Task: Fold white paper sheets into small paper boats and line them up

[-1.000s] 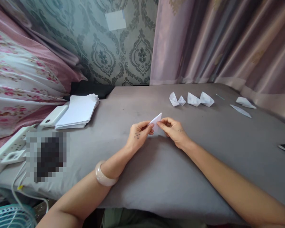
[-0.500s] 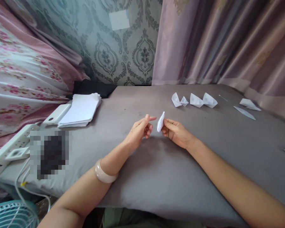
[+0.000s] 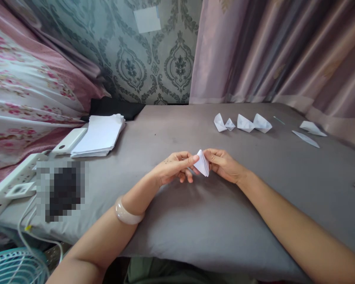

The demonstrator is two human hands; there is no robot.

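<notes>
The paper [image 3: 202, 165], a small white folded piece with a peak at its top and several layers showing toward its lower right edge, is held up between the two hands, at the middle of the scene and above the cloth [image 3: 177, 225]. The left hand [image 3: 173, 167] grips it from the left, thumb laid over the face and at least one finger behind; its lower fingers hang loosely curled below. The right hand [image 3: 225, 163] pinches the right edge between thumb and bent fingers. How hard either hand presses cannot be told, and the back of the paper is hidden.

To handle it well, I would keep the right pinch firm near the edge so that the layers stay together, and let the left thumb work lightly, parting or pressing one layer at a time. Lining up the peak before pressing a crease should keep the sides even; a hard squeeze in the middle could crumple the thin sheets. If a fold wants a sharper line, the flat cloth just below would probably give better backing than the air.

Beyond the hands, on the far right, sit white folded shapes [image 3: 246, 123] in a row, with a flat slip [image 3: 305, 139] farther right. On the far left lies a stack of sheets [image 3: 96, 135].
</notes>
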